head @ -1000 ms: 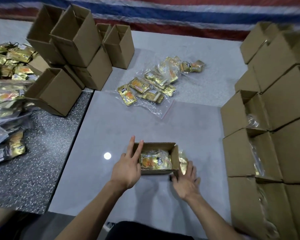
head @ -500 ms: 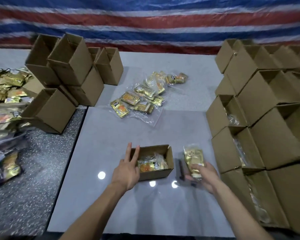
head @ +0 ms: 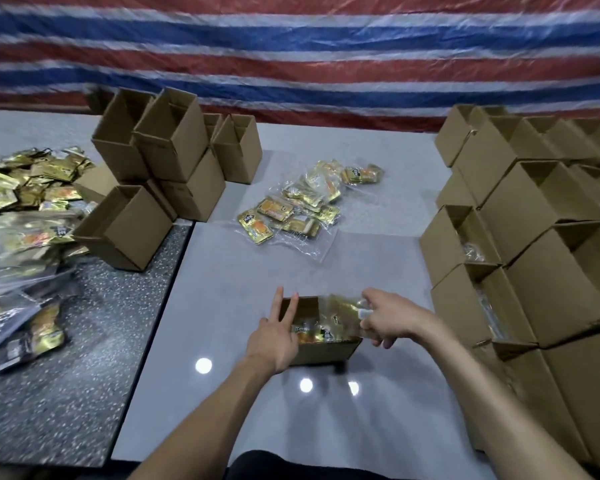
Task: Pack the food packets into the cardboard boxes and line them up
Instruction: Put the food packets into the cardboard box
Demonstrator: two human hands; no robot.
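A small open cardboard box [head: 328, 351] sits on the pale tabletop in front of me, with food packets inside. My left hand [head: 276, 332] rests flat against the box's left side, fingers straight. My right hand [head: 387, 318] pinches a gold food packet [head: 345, 310] over the box's open top; the packet is blurred. More loose gold packets [head: 291, 213] lie in clear bags farther back on the table.
Open cardboard boxes [head: 520, 237] are stacked in rows along the right side, some with packets inside. A pile of open boxes with nothing showing inside [head: 163, 171] stands at the back left. A heap of gold packets [head: 21, 202] covers the speckled dark surface [head: 70, 393] on the left. A striped tarp hangs behind.
My right hand picked a gold packet up from beside the box and carried it left, over the box's open top. My left hand stayed against the box.
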